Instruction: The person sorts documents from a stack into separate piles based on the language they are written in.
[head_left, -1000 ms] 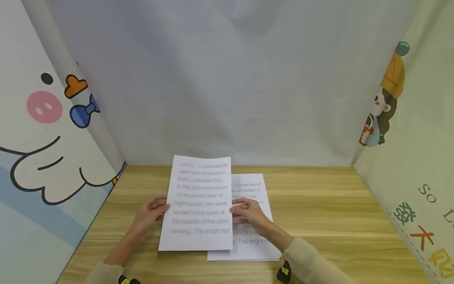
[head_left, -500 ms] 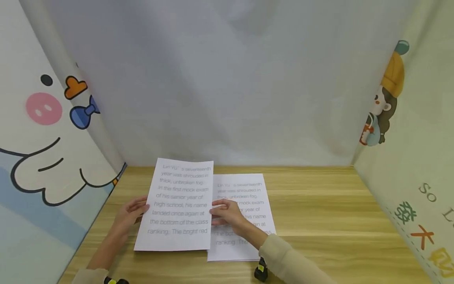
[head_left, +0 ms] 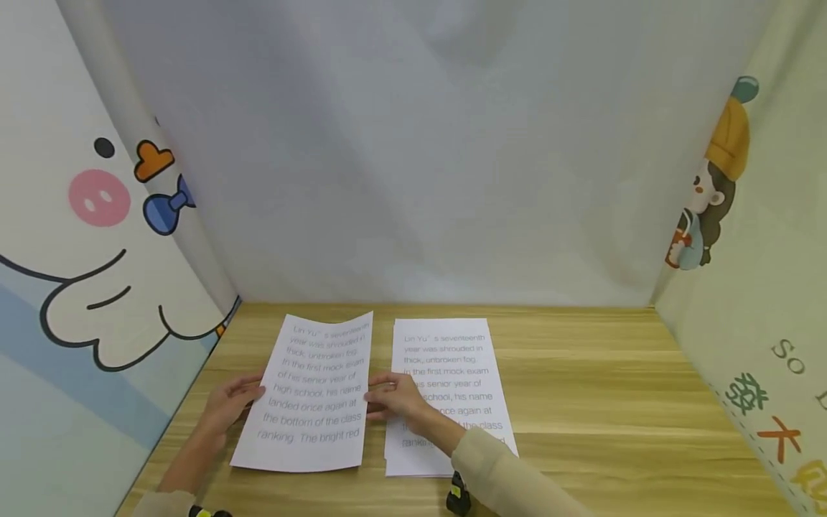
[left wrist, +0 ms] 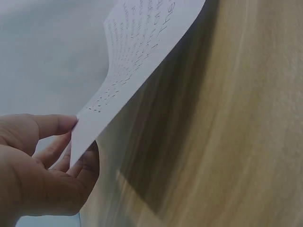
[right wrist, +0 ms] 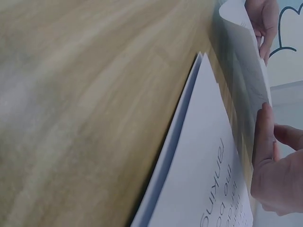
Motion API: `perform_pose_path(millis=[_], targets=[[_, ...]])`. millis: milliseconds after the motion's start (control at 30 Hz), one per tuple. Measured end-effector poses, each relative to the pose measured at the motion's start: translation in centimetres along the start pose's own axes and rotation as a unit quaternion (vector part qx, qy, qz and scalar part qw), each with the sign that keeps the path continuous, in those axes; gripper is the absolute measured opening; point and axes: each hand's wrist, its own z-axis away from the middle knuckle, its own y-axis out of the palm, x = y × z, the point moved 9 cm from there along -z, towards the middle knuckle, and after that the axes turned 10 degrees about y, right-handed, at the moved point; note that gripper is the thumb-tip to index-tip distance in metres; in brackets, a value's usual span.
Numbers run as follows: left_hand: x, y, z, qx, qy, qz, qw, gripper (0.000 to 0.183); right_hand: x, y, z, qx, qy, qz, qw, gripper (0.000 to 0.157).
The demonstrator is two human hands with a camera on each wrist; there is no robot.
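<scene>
A white sheet of paper (head_left: 306, 402) printed with large text is held by its two long sides, sagging in the middle. My left hand (head_left: 231, 403) pinches its left edge between thumb and fingers; the left wrist view shows the sheet (left wrist: 137, 56) raised off the table, casting a shadow. At its right edge, my right hand (head_left: 400, 402) pinches it with thumb and fingers. Beneath the right hand and wrist lies a stack of paper (head_left: 449, 352) with the same text, partly covered by them. In the right wrist view the stack (right wrist: 203, 123) shows slightly uneven layers.
The wood-grain table (head_left: 601, 402) extends to the right of the stack. A pale curtain (head_left: 439, 158) stands behind it, with cartoon-printed panels at the left (head_left: 97, 287) and right (head_left: 762, 287).
Both hands have carried the sheet left, off the stack, and lowered it toward the table. More of the stack now shows, and the sheet is more curved.
</scene>
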Motion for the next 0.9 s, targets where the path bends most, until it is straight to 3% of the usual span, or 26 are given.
perform_pose_path(millis=[433,900], targets=[[2.1,-0.7,0.0,-0.005,-0.031,-0.044,0.9986,0.056,-0.1,0.5,0.6,0.013,0.017,0.042,0.999,0.037],[0.5,-1.7,0.7,-0.007,-0.01,-0.036,0.9993,0.054,0.9,0.7,2.9,0.036,-0.004,0.133,0.99,0.039]])
